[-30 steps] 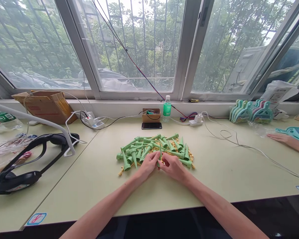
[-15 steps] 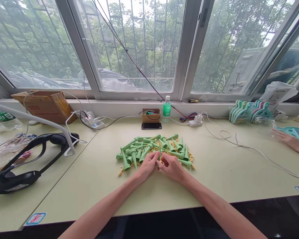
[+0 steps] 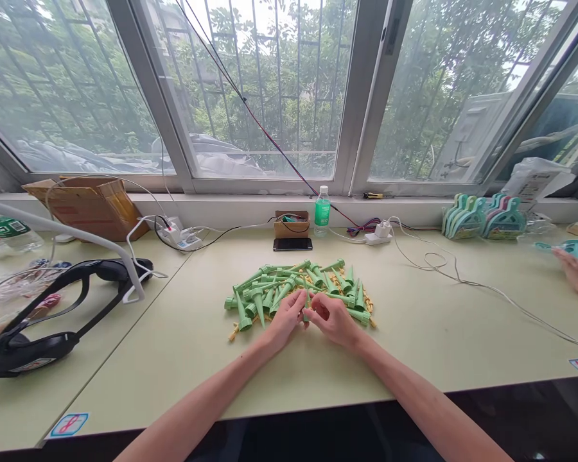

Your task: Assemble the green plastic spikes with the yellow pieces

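My left hand [image 3: 289, 314] is closed around a green plastic watering spike [image 3: 307, 296] whose tip points up. From the other side, my right hand [image 3: 333, 319] meets it with thumb and fingers pinched at the spike's side. A trace of yellow shows there, seemingly a small yellow valve piece, mostly hidden by the fingers. Just beyond both hands lies a heap of green spikes [image 3: 257, 298] with wide ribbed caps. Small yellow valve pieces [image 3: 234, 332] lie among and under them.
Behind the heap are a black phone [image 3: 293, 244], a small cardboard box [image 3: 284, 228] and a water bottle [image 3: 322, 212]. A white cable [image 3: 491, 289] crosses the table at right, near another person's hand [image 3: 575, 273] holding a teal item. Black headgear [image 3: 67, 346] lies at left.
My right fingers have shifted slightly against the spike, and the yellow piece shows less. At far right the other person's hand has moved away to the right.
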`<state>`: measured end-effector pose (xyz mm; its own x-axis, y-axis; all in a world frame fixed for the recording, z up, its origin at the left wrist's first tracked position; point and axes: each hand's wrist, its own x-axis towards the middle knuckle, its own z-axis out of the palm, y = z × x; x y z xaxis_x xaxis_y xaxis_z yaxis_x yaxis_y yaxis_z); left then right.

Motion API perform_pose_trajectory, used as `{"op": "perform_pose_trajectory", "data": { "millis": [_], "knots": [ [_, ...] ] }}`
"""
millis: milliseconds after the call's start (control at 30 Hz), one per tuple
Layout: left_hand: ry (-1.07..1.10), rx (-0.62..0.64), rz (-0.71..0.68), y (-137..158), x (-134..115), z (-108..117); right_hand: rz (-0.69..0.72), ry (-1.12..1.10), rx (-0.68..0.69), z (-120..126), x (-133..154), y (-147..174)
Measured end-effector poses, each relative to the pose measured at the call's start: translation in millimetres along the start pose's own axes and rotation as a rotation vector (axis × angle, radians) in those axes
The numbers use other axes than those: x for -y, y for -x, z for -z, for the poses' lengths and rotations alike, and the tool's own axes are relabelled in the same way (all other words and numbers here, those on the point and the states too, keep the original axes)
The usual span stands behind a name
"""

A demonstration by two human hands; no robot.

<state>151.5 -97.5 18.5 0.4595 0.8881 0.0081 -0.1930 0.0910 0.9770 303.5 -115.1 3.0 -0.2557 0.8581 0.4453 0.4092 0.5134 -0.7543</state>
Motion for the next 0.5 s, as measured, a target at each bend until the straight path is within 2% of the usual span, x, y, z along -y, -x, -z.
{"op": "perform_pose_trajectory", "data": {
  "millis": [200, 500],
  "knots": [
    [-0.013, -0.059, -0.051, -0.5, 1.0, 1.5, -0.009, -0.020, -0.021, 1.1, -0.6, -0.9],
    [-0.167, -0.096, -0.168, 0.1, -3.0, 1.2, -0.018, 0.000, -0.089, 3.6, -1.8, -2.7]
  ]
}}
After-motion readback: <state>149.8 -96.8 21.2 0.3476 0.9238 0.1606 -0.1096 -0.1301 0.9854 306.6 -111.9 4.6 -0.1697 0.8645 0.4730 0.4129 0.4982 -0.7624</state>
